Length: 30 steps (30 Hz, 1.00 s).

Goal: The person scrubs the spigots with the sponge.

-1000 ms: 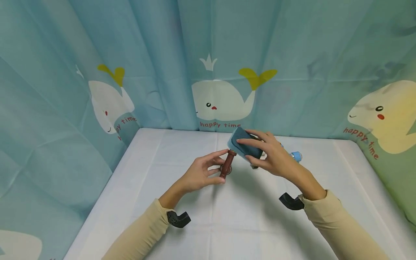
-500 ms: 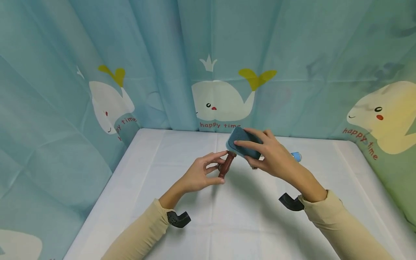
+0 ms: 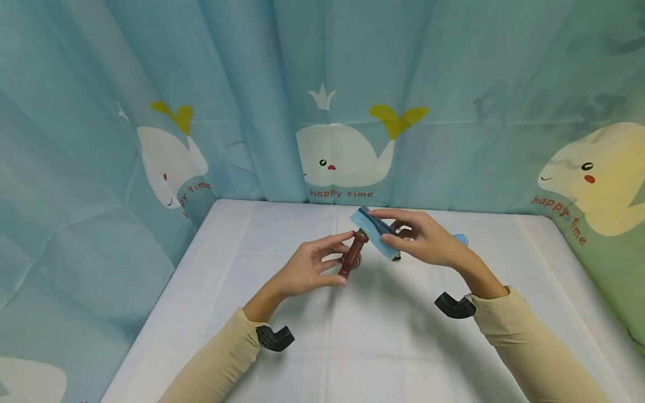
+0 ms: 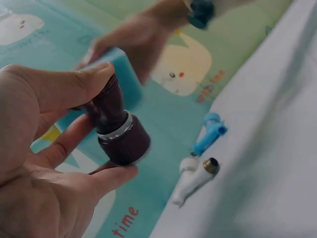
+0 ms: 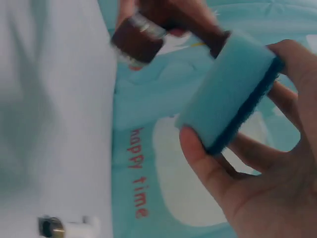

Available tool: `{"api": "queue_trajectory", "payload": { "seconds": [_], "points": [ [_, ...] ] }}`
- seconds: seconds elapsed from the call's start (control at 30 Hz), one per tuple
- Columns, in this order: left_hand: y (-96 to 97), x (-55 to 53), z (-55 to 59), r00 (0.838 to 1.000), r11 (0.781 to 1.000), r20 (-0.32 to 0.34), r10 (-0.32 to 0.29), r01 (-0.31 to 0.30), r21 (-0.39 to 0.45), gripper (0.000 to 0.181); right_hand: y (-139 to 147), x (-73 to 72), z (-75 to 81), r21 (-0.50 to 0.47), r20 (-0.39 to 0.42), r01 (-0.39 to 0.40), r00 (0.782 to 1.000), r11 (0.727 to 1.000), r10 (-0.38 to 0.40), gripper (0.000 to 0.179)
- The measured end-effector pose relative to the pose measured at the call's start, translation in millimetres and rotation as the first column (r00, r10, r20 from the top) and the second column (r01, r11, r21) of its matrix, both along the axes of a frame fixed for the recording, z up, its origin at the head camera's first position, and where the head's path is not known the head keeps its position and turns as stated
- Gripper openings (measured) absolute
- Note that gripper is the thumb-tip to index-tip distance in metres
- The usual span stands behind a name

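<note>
Between thumb and fingers, my left hand holds a dark reddish-brown pipe-shaped piece tilted above the table. It has a silver band and a wide ribbed end, plain in the left wrist view. My right hand pinches a two-layer scrubbing sponge, light blue foam with a dark blue scouring side. In the right wrist view the foam side of the sponge is against the narrow end of the brown piece. Part of that end is hidden by the sponge and fingers.
On the white-covered table lie a white piece with a brass-coloured end and a blue piece, similar in shape, partly hidden behind my right hand in the head view. A blue whale-print curtain hangs behind the table.
My right hand has turned and lowered slightly, tilting the sponge so its light foam side now shows. My left hand and the brown piece have stayed nearly in place.
</note>
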<state>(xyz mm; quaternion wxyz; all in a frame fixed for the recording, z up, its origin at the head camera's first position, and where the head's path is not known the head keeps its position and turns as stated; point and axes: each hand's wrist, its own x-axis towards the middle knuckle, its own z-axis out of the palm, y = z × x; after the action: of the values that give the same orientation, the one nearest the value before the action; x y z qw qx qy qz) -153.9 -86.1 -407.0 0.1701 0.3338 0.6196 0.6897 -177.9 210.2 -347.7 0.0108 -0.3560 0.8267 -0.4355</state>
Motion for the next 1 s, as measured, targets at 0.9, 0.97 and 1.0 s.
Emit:
{"api": "queue_trajectory", "payload": {
  "seconds": [0.9, 0.97, 1.0],
  "points": [
    [7.5, -10.6, -0.5, 0.97, 0.927, 0.217, 0.107, -0.176, 0.33, 0.091, -53.6, 48.0, -37.3, -0.129, -0.308, 0.236, 0.913, 0.963, -0.266, 0.058],
    [9.0, -10.6, 0.1, 0.97, 0.927, 0.214, 0.114, -0.181, 0.327, 0.094, -54.6, 47.2, -36.7, -0.128, -0.297, 0.243, 0.916, 0.962, -0.271, 0.058],
    [9.3, -10.6, 0.5, 0.969, 0.927, 0.212, 0.125, -0.19, 0.324, 0.096, -54.6, 47.5, -36.5, -0.119, -0.291, 0.234, 0.921, 0.965, -0.259, 0.058]
  ]
}}
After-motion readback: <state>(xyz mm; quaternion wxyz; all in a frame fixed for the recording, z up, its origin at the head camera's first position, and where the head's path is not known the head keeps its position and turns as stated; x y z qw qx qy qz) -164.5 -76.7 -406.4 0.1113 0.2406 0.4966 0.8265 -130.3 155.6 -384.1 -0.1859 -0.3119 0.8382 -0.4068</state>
